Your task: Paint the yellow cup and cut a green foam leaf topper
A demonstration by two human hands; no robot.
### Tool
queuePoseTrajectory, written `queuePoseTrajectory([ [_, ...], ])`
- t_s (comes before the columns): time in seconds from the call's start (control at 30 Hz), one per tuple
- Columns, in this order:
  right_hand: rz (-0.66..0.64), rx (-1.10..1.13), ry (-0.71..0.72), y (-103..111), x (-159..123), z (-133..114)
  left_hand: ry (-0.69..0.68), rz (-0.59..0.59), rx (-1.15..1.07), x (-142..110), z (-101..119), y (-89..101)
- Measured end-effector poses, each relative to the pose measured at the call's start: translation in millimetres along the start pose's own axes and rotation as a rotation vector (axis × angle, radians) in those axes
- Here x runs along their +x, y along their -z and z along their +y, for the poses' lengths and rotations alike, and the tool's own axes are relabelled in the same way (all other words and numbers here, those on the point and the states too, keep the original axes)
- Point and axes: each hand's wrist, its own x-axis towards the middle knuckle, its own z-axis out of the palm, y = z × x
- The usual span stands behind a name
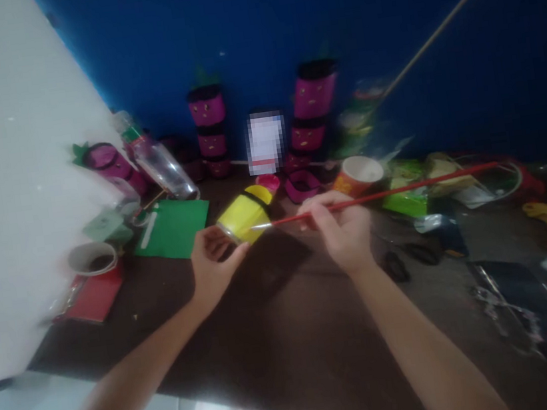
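Yellow paper is wrapping a small can (245, 217), which the left hand (213, 260) is holding tilted on its side above a dark brown table (281, 338), fingers curled and clamped around its open end. The right hand (341, 226) is pinching a long red paintbrush (378, 196), fingers closed on the handle, its pale tip touching the can's side near a black band at the far rim. Risk, as a judgement: the can is being held only at one end, so brush pressure could be turning or slipping it, smearing the yellow surface. Just beyond are lying a green sheet (173, 228) and an orange paper cup (358, 177), close enough for the long handle to be knocking. Pink decorated cans (313, 102) are standing stacked against the blue wall (280, 22). Motion blur is hiding finer detail.
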Motion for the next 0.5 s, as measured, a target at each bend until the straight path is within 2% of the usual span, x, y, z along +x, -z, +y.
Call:
queuePoseTrajectory([
  [0.17, -0.009, -0.006, 0.025, -1.7, -1.5, -1.2, 0.007, 0.004, -0.024, -0.1, 2.4, -1.2],
  [0.27, 0.05, 0.054, 0.026, 0.4, -0.9, 1.4, 0.033, 0.013, -0.06, 1.5, 1.6, -0.8],
  [0.4, 0.157, 0.187, 0.039, 5.4, 3.5, 2.5, 0.155, -0.053, -0.168, 4.9, -1.3, 1.1],
  [0.5, 0.169, 0.218, 0.025, 6.0, 5.0, -1.1, 0.256, -0.097, -0.273, 5.9, -0.5, 0.5],
])
